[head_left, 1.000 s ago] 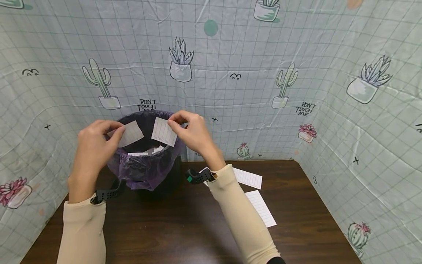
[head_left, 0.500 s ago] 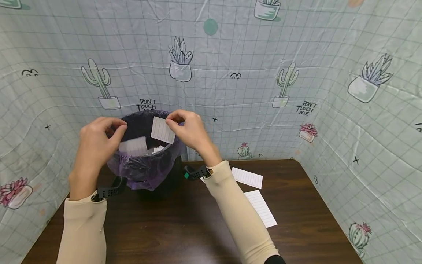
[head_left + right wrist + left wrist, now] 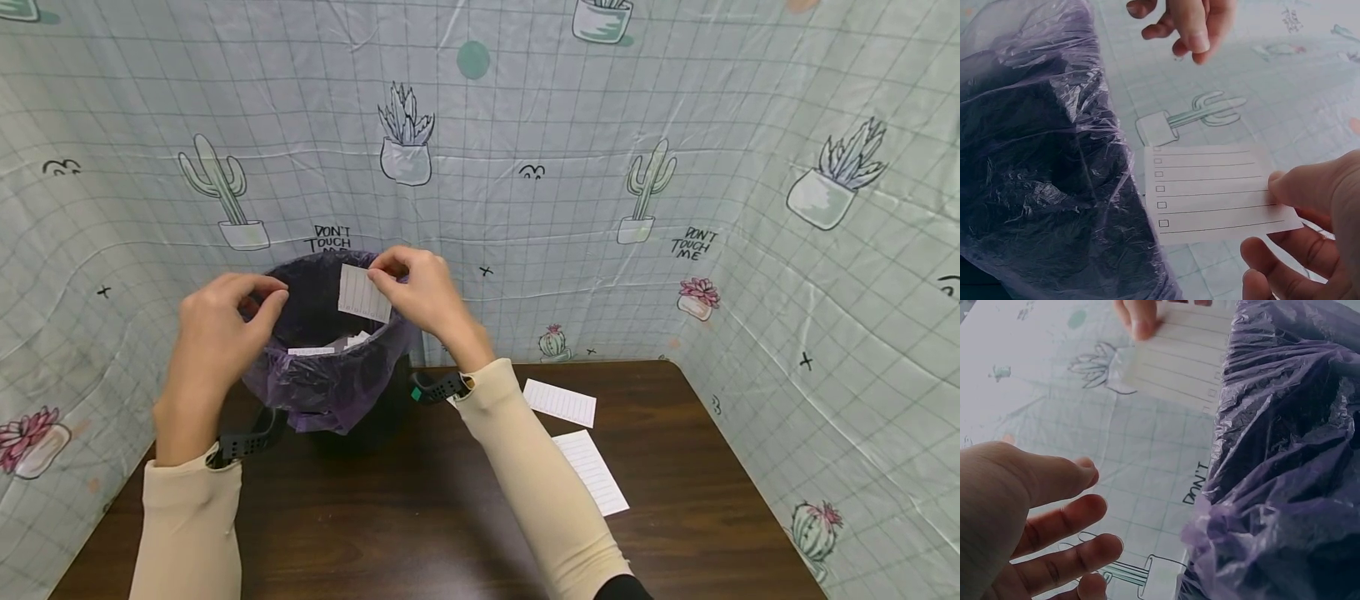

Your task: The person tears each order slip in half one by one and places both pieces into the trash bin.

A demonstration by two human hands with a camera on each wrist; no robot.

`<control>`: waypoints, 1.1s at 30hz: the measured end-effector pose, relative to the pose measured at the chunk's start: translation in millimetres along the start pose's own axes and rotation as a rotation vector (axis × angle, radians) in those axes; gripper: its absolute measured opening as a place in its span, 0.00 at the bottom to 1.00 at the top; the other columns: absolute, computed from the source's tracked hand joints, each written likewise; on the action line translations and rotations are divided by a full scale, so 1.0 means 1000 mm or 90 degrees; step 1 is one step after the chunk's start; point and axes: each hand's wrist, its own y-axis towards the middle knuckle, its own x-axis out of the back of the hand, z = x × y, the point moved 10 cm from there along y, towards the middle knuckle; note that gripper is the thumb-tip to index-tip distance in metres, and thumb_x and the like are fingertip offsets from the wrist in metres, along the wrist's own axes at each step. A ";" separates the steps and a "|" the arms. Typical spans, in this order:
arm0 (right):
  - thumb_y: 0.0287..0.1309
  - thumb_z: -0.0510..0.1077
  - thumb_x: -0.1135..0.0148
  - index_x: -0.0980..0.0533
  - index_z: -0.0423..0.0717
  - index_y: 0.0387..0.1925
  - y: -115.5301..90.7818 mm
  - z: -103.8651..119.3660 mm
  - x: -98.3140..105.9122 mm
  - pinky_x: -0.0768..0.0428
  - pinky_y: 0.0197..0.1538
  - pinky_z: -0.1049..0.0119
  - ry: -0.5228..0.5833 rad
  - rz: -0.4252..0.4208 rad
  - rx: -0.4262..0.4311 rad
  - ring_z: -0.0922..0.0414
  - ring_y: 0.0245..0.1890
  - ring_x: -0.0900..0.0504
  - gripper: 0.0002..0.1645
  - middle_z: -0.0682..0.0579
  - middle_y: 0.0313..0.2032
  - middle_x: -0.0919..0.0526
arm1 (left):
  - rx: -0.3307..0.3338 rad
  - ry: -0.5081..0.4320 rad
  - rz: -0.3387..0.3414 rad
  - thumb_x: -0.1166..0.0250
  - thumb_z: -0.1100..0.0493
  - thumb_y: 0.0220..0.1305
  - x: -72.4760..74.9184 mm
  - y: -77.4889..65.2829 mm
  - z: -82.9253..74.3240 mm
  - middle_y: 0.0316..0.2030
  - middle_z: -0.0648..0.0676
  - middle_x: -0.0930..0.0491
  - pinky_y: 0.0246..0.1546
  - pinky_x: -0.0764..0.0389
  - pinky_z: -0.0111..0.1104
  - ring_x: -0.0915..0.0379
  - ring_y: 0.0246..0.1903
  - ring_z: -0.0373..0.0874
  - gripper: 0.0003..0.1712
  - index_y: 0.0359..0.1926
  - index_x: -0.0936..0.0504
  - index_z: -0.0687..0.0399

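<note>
Between right thumb and fingers, my right hand pinches a piece of lined paper above the mouth of a trash bin lined with a purple plastic bag. In the right wrist view this lined paper has small checkboxes down one side. My left hand hovers over the bin's left rim, holding nothing. Its thumb and fingers stand apart in the left wrist view, loosely bent. Down in the bin lie white paper pieces, partly hidden by the bag's front edge.
Two lined sheets rest on the dark wooden table: one lined sheet farther back, another lined sheet nearer, partly behind the right sleeve. A cloth printed with potted plants surrounds the table.
My left hand has let go of its paper piece, which dropped into the bin. My right hand, with its paper, has shifted slightly left.
</note>
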 end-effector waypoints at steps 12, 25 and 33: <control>0.71 0.44 0.36 0.14 0.44 0.45 0.002 -0.002 -0.012 0.21 0.42 0.74 -0.019 0.021 0.004 0.58 0.42 0.14 0.09 0.51 0.43 0.10 | -0.020 -0.005 -0.007 0.34 0.63 0.70 0.002 -0.004 -0.008 0.39 0.67 0.16 0.37 0.28 0.49 0.22 0.35 0.60 0.09 0.45 0.13 0.65; 0.71 0.45 0.36 0.15 0.43 0.50 -0.001 -0.008 -0.016 0.20 0.45 0.71 -0.015 0.013 0.011 0.56 0.46 0.14 0.13 0.49 0.47 0.11 | -0.048 -0.009 -0.008 0.33 0.63 0.69 -0.007 -0.006 -0.021 0.36 0.65 0.17 0.31 0.30 0.43 0.24 0.32 0.58 0.09 0.44 0.12 0.65; 0.69 0.42 0.35 0.17 0.39 0.51 -0.014 -0.017 0.003 0.17 0.53 0.56 0.012 -0.037 0.022 0.52 0.49 0.15 0.13 0.46 0.48 0.12 | -0.081 -0.028 -0.020 0.31 0.64 0.67 -0.009 -0.011 -0.037 0.37 0.62 0.15 0.32 0.29 0.36 0.22 0.32 0.53 0.07 0.44 0.12 0.63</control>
